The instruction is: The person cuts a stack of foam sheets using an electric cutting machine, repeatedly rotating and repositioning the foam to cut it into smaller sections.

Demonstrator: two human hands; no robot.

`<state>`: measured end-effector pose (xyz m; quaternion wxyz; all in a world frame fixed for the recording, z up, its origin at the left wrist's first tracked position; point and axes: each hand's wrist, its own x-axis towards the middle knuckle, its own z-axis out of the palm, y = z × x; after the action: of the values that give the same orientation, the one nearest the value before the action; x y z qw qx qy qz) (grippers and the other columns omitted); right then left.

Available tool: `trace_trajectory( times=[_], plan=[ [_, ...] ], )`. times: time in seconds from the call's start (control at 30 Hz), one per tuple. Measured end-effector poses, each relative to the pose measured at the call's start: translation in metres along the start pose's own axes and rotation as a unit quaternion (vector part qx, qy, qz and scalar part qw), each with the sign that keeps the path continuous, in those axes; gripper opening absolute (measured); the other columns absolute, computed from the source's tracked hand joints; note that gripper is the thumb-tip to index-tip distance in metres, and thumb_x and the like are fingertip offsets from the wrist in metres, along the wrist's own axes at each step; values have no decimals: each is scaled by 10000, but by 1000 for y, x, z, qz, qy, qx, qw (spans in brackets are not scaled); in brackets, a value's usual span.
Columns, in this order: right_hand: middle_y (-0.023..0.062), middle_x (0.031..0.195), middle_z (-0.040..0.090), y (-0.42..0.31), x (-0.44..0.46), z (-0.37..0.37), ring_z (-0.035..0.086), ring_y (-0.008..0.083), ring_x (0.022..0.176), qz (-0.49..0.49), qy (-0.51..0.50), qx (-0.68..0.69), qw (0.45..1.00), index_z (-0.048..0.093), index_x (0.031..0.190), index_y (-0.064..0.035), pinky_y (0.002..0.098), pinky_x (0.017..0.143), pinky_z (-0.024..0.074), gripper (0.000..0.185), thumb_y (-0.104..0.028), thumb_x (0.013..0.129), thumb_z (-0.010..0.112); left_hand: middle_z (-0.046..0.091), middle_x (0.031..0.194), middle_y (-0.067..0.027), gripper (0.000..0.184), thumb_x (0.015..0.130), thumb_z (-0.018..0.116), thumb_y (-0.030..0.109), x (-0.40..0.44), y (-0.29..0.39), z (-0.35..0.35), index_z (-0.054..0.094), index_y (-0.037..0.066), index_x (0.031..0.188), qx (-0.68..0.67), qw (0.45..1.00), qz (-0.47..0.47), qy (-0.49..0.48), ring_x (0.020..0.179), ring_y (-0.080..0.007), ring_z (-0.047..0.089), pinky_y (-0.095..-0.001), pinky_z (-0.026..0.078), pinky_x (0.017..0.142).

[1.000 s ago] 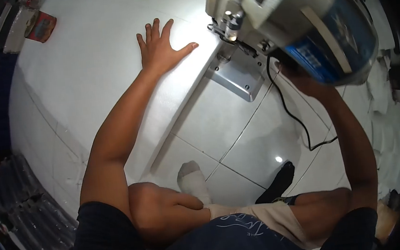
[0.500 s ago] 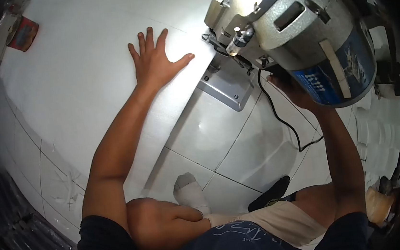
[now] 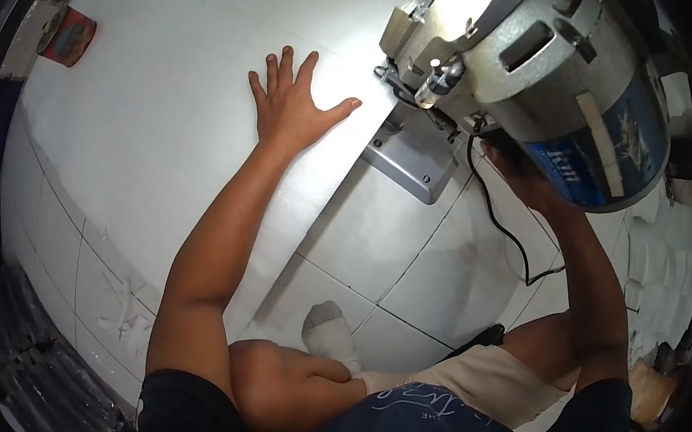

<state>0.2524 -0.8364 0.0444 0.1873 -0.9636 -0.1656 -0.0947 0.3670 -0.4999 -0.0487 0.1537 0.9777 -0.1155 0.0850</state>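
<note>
My left hand [image 3: 294, 104] lies flat with spread fingers on a thick white sheet stack [image 3: 147, 135]. Beside it, at the stack's right edge, stands a metal cutting machine with a blue motor housing [image 3: 549, 71]. Its grey base plate [image 3: 416, 163] shows below the stack's edge. My right hand [image 3: 521, 178] is at the machine's near underside, against a dark part there; the housing hides most of its fingers, so its grip cannot be made out.
A black cable [image 3: 497, 222] curves over the tiled floor [image 3: 381, 237]. A red tin [image 3: 67, 36] stands at the upper left. Plastic-wrapped dark bundles [image 3: 41, 379] lie lower left, and white layered material [image 3: 663, 269] is piled at the right.
The camera view has shifted. More of the machine's blue housing shows than a second ago, lower in view. My left hand stays spread on the white stack, and my right hand remains at the machine.
</note>
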Motion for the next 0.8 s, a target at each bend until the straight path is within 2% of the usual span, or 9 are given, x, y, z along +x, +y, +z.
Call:
trace_trajectory(
  times=[0.07,0.13,0.23,0.33,0.47,0.53,0.57,0.67,0.8],
  plan=[
    [59,1104,716,1,-1,2,693,188,999,17,-22,7,1000,704,1162,-142,322,857,566,319,-323,902,737,277,1564,-258,1037,732,640,781,2,-1,1,417,109,1489,4,1000,1,-3,1490,-446,149,-663,48,1171],
    [74,1305,636,-19,3,-10,550,277,1231,56,-67,-52,995,616,1268,-122,418,1102,362,397,-383,969,630,288,1558,-258,1044,724,643,786,2,-3,3,425,105,1484,-4,1000,8,11,1485,-448,164,-662,54,1170],
    [75,1302,638,-27,15,-13,552,274,1230,87,-104,51,989,619,1264,-119,426,1089,369,377,-359,973,630,293,1566,-239,1023,714,672,765,2,-1,1,444,124,1478,12,1000,0,4,1481,-437,194,-644,89,1176],
    [81,1271,655,-13,18,1,571,273,1206,97,-111,69,987,629,1249,-114,433,1064,390,349,-324,971,639,299,1559,-253,1031,706,677,766,2,-4,6,448,116,1474,3,1000,2,14,1476,-447,203,-645,94,1173],
    [89,1231,675,-23,23,2,592,273,1175,52,-72,-32,996,637,1236,-110,428,1045,406,327,-305,973,633,303,1543,-280,1045,714,650,783,1,-6,6,446,91,1469,-12,999,6,32,1477,-467,174,-676,56,1157],
    [102,1202,685,-32,33,0,608,280,1152,143,-130,65,979,650,1213,-110,414,1021,422,328,-337,979,616,306,1545,-285,1038,712,649,779,1,-5,8,454,93,1466,-30,999,8,30,1482,-468,159,-675,36,1159],
    [103,1184,688,-31,32,3,621,291,1125,74,-84,13,994,657,1191,-107,408,988,442,340,-370,983,601,305,1548,-286,1038,710,642,784,0,-5,10,458,93,1463,-30,999,7,33,1484,-468,156,-673,26,1161],
    [116,1159,690,-28,39,12,635,305,1087,4,-57,-31,998,663,1167,-99,409,961,457,336,-372,982,600,302,1554,-265,1042,708,651,785,-1,-3,13,441,113,1477,-6,1000,1,23,1480,-454,183,-650,61,1171],
    [130,1133,690,-29,53,18,642,304,1071,58,-96,38,993,659,1160,-81,409,950,465,342,-368,985,598,301,1557,-261,1047,712,636,798,0,-7,23,442,109,1476,-17,1000,6,24,1481,-457,178,-652,69,1173]
  ],
)
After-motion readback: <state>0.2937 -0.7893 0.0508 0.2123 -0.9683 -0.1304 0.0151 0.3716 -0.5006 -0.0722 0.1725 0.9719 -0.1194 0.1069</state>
